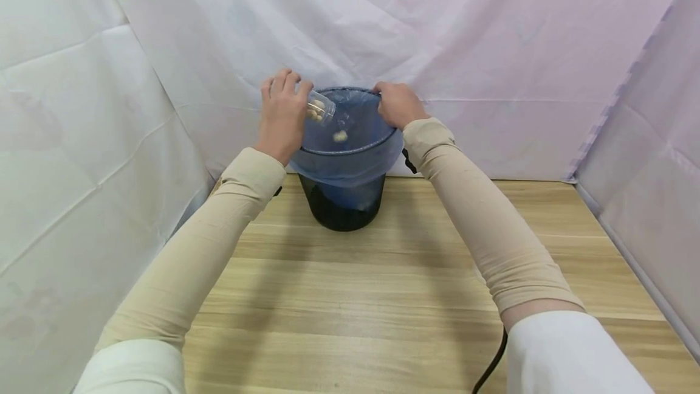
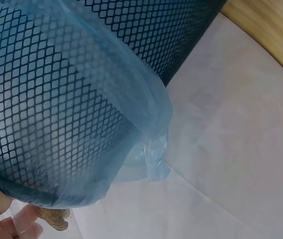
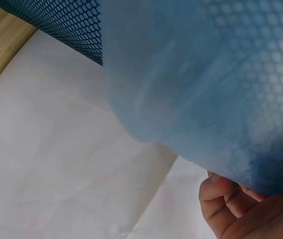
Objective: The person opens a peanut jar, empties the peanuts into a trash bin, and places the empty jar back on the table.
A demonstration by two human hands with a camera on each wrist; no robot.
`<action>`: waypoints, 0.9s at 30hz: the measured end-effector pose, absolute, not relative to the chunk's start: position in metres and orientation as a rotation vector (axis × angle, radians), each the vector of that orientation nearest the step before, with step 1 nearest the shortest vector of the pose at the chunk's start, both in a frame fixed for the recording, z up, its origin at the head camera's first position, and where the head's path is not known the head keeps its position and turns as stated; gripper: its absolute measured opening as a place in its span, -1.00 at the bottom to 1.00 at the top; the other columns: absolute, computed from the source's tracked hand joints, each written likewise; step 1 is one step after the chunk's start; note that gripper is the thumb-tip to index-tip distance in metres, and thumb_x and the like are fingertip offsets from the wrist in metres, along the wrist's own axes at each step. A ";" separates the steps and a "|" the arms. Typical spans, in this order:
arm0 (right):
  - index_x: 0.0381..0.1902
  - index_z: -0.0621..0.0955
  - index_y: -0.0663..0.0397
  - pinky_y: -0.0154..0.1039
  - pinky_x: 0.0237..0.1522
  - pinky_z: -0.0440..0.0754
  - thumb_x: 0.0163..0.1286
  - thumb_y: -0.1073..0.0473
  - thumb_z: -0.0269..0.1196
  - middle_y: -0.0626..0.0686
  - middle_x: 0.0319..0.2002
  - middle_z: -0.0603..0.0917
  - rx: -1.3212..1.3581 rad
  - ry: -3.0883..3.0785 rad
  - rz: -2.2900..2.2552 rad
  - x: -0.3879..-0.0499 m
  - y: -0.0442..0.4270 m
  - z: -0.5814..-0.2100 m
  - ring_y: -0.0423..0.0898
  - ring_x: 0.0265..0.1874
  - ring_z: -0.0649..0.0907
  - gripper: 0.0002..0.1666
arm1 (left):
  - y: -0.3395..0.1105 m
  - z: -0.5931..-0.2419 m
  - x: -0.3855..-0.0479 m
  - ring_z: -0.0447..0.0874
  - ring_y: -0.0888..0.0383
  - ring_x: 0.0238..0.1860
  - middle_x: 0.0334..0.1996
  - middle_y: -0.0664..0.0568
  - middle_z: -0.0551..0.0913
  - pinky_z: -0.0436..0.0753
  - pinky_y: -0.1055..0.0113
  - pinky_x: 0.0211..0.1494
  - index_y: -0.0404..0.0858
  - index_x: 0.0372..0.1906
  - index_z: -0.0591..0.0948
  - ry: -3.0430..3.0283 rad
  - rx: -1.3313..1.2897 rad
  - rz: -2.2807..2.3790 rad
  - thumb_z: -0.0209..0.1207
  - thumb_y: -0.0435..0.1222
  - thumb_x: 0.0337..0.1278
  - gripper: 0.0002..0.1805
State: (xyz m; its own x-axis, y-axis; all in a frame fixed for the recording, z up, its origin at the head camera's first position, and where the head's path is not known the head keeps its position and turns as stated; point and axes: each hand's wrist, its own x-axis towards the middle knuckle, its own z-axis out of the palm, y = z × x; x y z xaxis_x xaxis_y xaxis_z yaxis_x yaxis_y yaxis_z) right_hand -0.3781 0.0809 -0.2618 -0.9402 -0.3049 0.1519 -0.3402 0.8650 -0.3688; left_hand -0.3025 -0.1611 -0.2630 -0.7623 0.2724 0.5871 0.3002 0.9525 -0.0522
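My left hand [image 1: 283, 114] grips a clear plastic jar [image 1: 327, 108], tilted with its mouth toward the inside of a black mesh waste bin [image 1: 344, 214]. Tan, nut-like pieces [image 1: 314, 113] lie in the jar, and a pale clump [image 1: 340, 137] shows below its mouth, within the bin's opening. A translucent blue bag [image 1: 350, 169] lines the bin and folds over its rim. On the rim's right side, my right hand [image 1: 400, 104] grips the edge with curled fingers. Part of the left hand's fingers [image 2: 27, 224] shows beside a brown, wrinkled piece [image 2: 54, 217] in the left wrist view.
The bin stands on a wood-grain table [image 1: 339, 284], close to the white cloth [image 1: 481, 41] behind it. More white cloth hangs along both sides. A black cable [image 1: 492, 362] runs near my right forearm.
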 end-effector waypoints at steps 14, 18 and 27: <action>0.58 0.46 0.15 -0.02 -0.04 0.55 0.67 0.35 -0.13 0.32 0.31 0.69 0.512 -2.949 0.609 -0.380 0.080 -0.262 0.12 -0.15 0.68 -0.39 | -0.159 -0.258 -0.302 0.31 -0.22 0.59 0.37 -0.30 0.54 0.30 -0.17 0.65 -0.33 0.28 0.60 -2.436 -0.509 0.205 0.26 -0.55 0.40 -0.60; 0.58 0.45 0.16 -0.03 -0.06 0.54 0.66 0.36 -0.14 0.32 0.32 0.69 0.518 -2.947 0.617 -0.381 0.081 -0.261 0.11 -0.17 0.66 -0.38 | -0.157 -0.256 -0.301 0.31 -0.21 0.59 0.38 -0.29 0.53 0.28 -0.15 0.67 -0.33 0.25 0.61 -2.422 -0.523 0.307 0.33 -0.53 0.32 -0.57; 0.58 0.45 0.17 -0.01 0.00 0.55 0.66 0.36 -0.15 0.32 0.38 0.64 0.526 -2.948 0.640 -0.381 0.083 -0.261 0.13 -0.09 0.68 -0.38 | -0.153 -0.255 -0.301 0.34 -0.19 0.54 0.33 -0.27 0.55 0.32 -0.11 0.65 -0.34 0.20 0.61 -2.359 -0.523 0.469 0.40 -0.51 0.13 -0.51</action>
State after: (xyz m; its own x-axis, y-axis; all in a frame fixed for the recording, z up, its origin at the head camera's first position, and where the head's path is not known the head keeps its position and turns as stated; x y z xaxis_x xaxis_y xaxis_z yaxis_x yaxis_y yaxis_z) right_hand -0.3809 0.0829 -0.2615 -0.9380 -0.3135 0.1478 -0.3466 0.8538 -0.3884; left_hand -0.3009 -0.1530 -0.2549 -0.6974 0.4816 0.5307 0.2419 0.8552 -0.4583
